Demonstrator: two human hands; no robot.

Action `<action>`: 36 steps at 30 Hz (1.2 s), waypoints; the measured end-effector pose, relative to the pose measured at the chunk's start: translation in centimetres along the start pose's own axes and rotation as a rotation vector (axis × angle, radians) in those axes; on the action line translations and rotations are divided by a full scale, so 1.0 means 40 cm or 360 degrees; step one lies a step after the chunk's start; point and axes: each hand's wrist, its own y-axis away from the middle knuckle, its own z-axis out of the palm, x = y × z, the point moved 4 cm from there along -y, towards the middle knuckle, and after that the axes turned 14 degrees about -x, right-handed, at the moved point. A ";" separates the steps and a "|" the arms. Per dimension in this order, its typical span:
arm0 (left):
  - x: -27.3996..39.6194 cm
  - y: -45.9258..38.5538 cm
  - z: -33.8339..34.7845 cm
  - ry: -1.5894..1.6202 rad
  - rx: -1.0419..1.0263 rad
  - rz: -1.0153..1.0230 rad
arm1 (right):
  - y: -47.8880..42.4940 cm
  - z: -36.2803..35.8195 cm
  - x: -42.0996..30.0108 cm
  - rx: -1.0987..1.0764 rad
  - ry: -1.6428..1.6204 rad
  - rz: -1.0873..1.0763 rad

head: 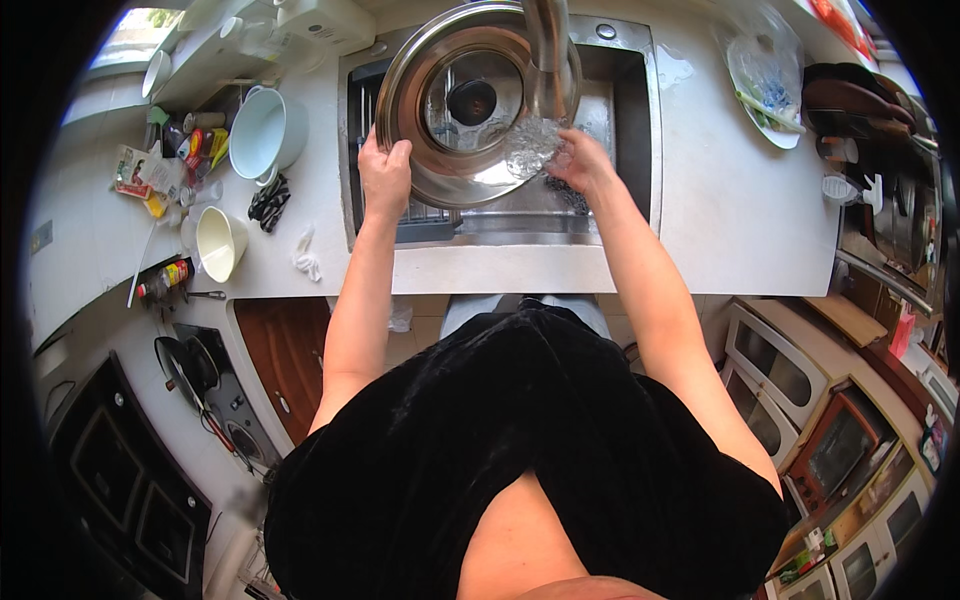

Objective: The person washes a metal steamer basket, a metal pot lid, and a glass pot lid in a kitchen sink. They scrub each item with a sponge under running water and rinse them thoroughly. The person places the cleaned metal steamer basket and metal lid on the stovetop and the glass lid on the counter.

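Observation:
A round stainless steel pot lid or ring-shaped pan part (461,187) is tilted over the metal sink (637,135), with a clear round middle through which the sink's drain shows. My left hand (385,176) grips its left rim, thumb on top. Water runs from the faucet (547,45) onto its lower right part and splashes there. My right hand (583,161) is at that splash by the right rim, fingers bent; whether it holds the rim or something else is hidden by the water. A dark scrubber-like bundle (568,195) lies in the sink below my right hand.
Left of the sink stand a white two-handled pot (262,135), a cream container (220,244), a black-and-white bag (268,202) and several packets and bottles. A plate with green onions (780,131) under plastic is at the right, near a spray bottle (855,190).

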 end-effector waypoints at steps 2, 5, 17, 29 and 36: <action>0.024 0.021 -0.010 -0.0314 0.0024 0.0070 | -0.010 0.021 -0.050 -0.0010 0.0078 0.0058; 0.064 0.063 -0.016 -0.0313 0.0098 0.0284 | 0.008 0.104 -0.132 -0.0046 0.0185 -0.0071; 0.154 0.156 -0.064 -0.1256 0.0222 0.1138 | -0.193 0.299 -0.513 -0.0230 0.0981 -0.0712; -0.027 0.259 -0.216 -0.0167 0.1283 0.0216 | -0.220 0.447 -0.515 -0.0329 0.0993 -0.0630; -0.138 0.242 -0.224 0.0058 0.1201 0.0043 | -0.214 0.453 -0.546 -0.0581 0.0891 -0.0606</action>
